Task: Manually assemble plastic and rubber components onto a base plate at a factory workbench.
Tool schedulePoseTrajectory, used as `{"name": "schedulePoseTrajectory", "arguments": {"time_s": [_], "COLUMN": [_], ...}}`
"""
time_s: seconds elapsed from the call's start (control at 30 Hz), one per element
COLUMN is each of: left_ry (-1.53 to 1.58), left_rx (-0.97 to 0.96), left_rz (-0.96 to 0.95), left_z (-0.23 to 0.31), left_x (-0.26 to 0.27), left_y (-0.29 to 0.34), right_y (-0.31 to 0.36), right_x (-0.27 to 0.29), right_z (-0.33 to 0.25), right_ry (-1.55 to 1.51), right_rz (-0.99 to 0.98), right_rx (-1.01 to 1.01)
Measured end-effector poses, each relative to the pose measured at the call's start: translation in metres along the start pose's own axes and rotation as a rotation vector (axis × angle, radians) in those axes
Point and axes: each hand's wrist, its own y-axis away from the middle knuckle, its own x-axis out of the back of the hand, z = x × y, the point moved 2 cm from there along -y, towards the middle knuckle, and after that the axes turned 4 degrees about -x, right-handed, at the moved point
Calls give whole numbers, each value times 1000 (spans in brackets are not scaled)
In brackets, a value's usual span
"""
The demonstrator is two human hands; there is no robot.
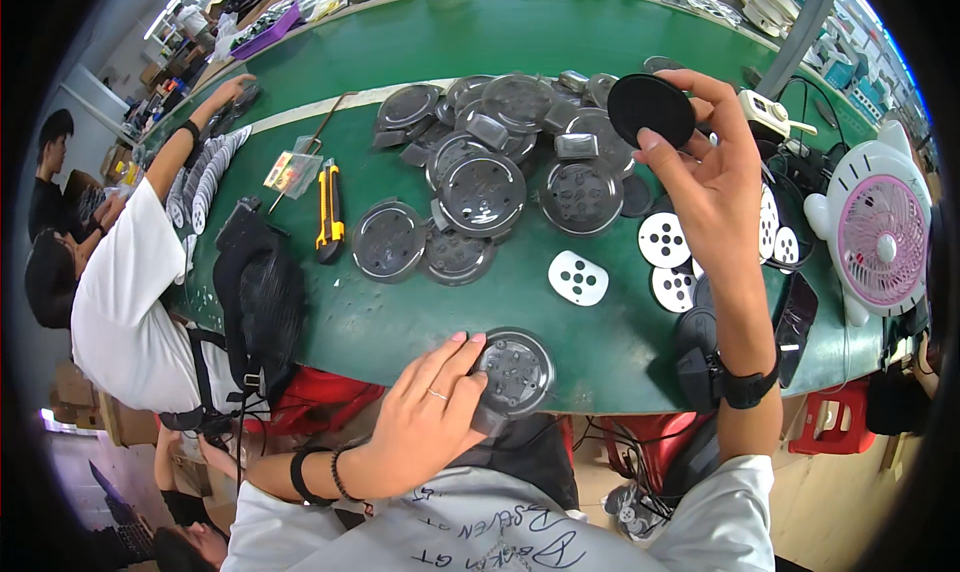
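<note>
My right hand (pixel 712 177) is raised at the right, pinching a flat black disc (pixel 645 110) between thumb and fingers. Near the table's front edge, my left hand (pixel 425 402) grips the left side of a round clear plastic blister tray (pixel 520 374) with moulded bumps. Beyond it lies a loose heap of similar clear trays (pixel 482 194), some overlapping. A white rounded plate with black dots (pixel 578 278) rests alone on the green table. Under my right forearm are more white dotted discs (pixel 663 240) and some black ones.
A yellow-and-black utility knife (pixel 329 212) and a black bag (pixel 262 297) lie to the left. A co-worker's arm (pixel 178 157) reaches over a row of white discs (pixel 205 177). At the right stand a pink-and-white fan (pixel 882 227), a phone (pixel 797 327) and cables.
</note>
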Motion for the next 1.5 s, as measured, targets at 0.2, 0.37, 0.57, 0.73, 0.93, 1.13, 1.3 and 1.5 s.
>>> {"name": "schedulePoseTrajectory", "arguments": {"time_s": [0.2, 0.37, 0.57, 0.73, 0.93, 1.13, 1.3, 1.5], "left_ry": [934, 1353, 1105, 1135, 1094, 525, 982, 1160], "left_rx": [482, 302, 41, -3, 49, -123, -62, -38], "left_rz": [178, 475, 430, 617, 686, 777, 724, 676], "left_z": [-25, -53, -90, -94, -95, -102, -93, -86], "left_x": [33, 34, 29, 29, 30, 37, 31, 24], "left_y": [-18, -91, -158, -165, -142, -140, -138, -137], "right_y": [7, 9, 18, 18, 16, 18, 20, 19], "right_x": [-3, -5, -5, -4, -5, -12, -12, -8], "right_z": [-10, -15, -21, -30, -34, -30, -27, -22], "right_ry": [-114, -313, -128, 190, 321, 137, 225, 233], "right_rz": [-13, -91, -76, -138, -145, -140, -45, -83], "right_rx": [-56, -91, 81, 347, 533, 526, 436, 427]}}
